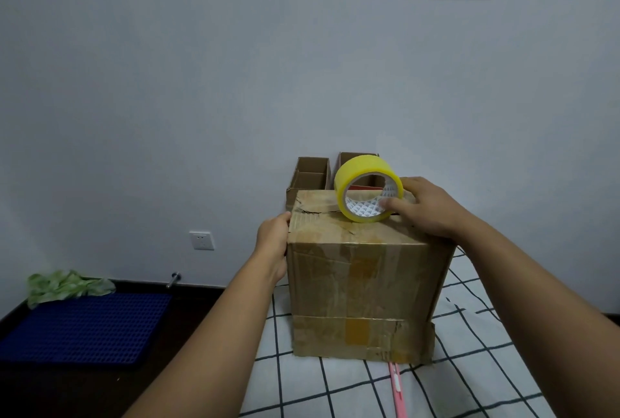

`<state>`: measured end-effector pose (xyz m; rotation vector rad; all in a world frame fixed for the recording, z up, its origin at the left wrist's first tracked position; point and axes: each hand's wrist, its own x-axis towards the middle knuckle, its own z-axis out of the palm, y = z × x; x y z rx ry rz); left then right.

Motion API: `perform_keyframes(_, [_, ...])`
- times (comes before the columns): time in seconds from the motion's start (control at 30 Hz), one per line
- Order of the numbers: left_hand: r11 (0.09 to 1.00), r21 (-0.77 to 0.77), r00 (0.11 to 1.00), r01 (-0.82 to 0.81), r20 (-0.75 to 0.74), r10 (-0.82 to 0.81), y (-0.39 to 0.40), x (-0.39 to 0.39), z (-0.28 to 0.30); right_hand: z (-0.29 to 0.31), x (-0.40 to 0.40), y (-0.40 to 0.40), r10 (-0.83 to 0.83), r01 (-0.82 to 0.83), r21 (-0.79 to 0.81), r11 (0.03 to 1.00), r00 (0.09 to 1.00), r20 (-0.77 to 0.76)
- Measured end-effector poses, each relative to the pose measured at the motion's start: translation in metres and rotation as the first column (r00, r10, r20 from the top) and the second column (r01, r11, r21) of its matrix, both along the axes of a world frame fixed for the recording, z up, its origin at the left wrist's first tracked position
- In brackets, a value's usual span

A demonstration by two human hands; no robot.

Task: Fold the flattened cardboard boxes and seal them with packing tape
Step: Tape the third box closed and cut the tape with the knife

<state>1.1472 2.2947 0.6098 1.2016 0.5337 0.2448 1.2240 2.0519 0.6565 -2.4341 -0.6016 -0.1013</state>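
Pink cutter [397,390]: flat on the checked sheet [469,367], near edge, just in front of the box's lower right corner.

Cardboard box [362,287]: assembled, upright on the checked sheet near its left edge; worn, creased, old tape strips on the near face, a loose flap along the bottom. Top flaps folded shut, torn at the left.

Left hand [273,243]: against the box's upper left side, thumb at the top edge, fingers hidden behind the box; grip cannot be told for certain, appears to press flat against the side.

Right hand [426,208]: over the box's top right corner, fingers curled on the tape roll, one fingertip inside the core.

Tape roll [368,189]: yellow, standing on edge on the box top toward the far edge, tilted slightly, held by the right hand; well apart from the left hand.

Small open boxes [312,176]: two, behind the big box, against the wall [201,82].

Blue mat [84,327], green cloth [63,285]: floor, far left. Wall socket [201,240] above.
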Motion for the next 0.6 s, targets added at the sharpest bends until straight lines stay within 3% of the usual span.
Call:
perform_keyframes(0.17, [1.0,-0.011,1.0,-0.01,0.008,0.01,0.0,0.003,-0.003,-0.008,-0.002,0.004,-0.066,0.061,0.099,0.993,0.997,0.049])
perform_keyframes(0.6, [0.999,0.029,0.998,0.023,-0.057,-0.021,0.014,0.007,0.001,-0.008,-0.005,0.006,-0.051,0.059,0.198,0.979,0.998,-0.045])
